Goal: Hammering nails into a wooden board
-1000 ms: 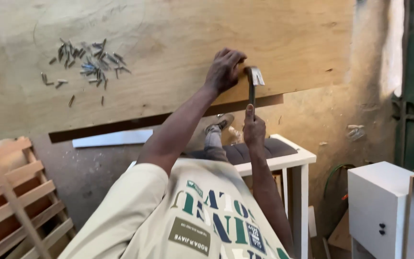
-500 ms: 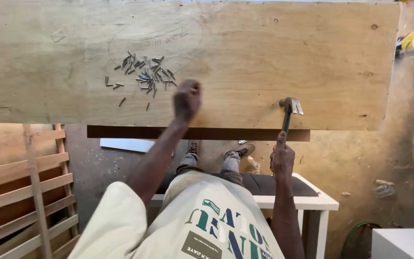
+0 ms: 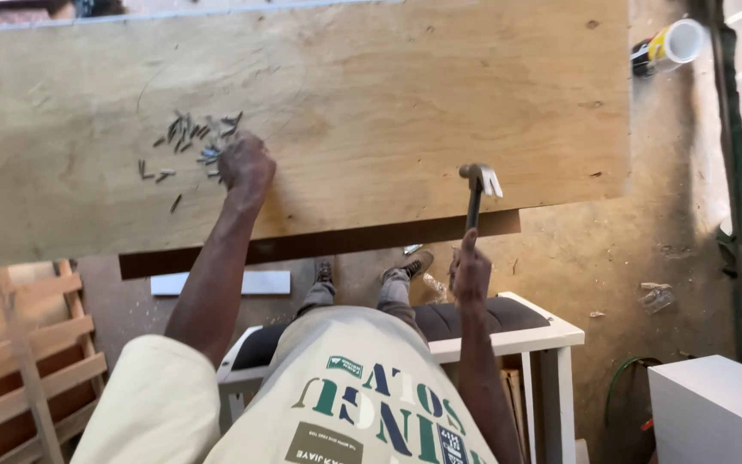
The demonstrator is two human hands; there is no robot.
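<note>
A large plywood sheet (image 3: 371,103) lies across in front of me, with a dark strip (image 3: 319,245) under its near edge. A scatter of small metal nails (image 3: 184,142) lies on it at the left. My left hand (image 3: 246,165) rests on the right edge of that scatter, fingers curled down into the nails. My right hand (image 3: 471,271) grips the handle of a claw hammer (image 3: 477,191), held upright, its steel head resting against the sheet's near edge.
I sit on a dark cushioned white bench (image 3: 517,331), my shoes (image 3: 405,265) on the dusty floor. Wooden slatted frames (image 3: 19,361) lean at the left. A white cabinet (image 3: 714,408) stands at lower right. A white and yellow container (image 3: 672,45) lies at upper right.
My left hand has moved left from the sheet's near edge beside the hammer to the nail pile. The hammer stays upright in my right hand.
</note>
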